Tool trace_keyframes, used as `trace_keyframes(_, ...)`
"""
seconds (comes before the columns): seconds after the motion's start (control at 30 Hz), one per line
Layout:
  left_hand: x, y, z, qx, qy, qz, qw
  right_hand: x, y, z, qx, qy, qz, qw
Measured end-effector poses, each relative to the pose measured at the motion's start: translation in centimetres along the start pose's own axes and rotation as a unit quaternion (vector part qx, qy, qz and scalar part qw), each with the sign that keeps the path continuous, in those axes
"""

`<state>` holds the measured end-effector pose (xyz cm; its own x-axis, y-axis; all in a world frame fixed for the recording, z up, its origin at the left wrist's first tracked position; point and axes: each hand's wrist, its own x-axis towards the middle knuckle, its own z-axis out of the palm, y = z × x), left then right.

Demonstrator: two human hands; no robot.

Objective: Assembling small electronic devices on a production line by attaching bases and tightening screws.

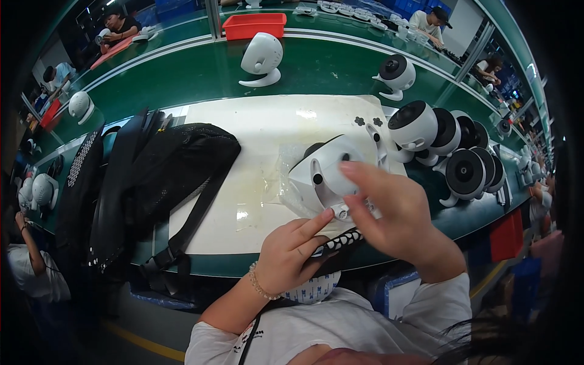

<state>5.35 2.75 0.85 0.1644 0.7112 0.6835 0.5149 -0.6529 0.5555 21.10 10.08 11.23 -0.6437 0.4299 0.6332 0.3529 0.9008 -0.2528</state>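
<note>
On a green table in a busy workshop, a white mat carries a round white camera. The right hand spreads open over the camera's near side, fingertips touching; the left hand, loosely curled with forefinger out, points at its underside. A black bag lies left, finished cameras right.

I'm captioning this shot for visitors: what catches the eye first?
Two hands, left hand and right hand, meet on a white dome-shaped camera unit at the near edge of a white mat. To the right stands a cluster of round units; a black bag lies left.
</note>
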Motion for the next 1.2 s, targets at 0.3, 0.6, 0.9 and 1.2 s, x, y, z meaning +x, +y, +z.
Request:
trace_keyframes(0.3,0.1,0.0,0.2,-0.004,0.009,-0.006,1.000,-4.4,1.2,1.6,0.088,0.045,0.133,0.986)
trace_keyframes(0.6,0.0,-0.2,0.6,0.010,0.003,-0.010,1.000,-4.8,1.3,2.1,0.122,-0.012,0.159,0.980)
trace_keyframes(0.9,-0.2,-0.4,0.9,0.022,0.013,-0.012,1.000,-5.6,1.6,2.9,0.055,0.009,0.123,0.991)
trace_keyframes(1.2,-0.1,-0.2,0.9,0.019,0.007,-0.023,1.000,-7.7,1.9,3.5,-0.092,0.030,0.016,0.995)
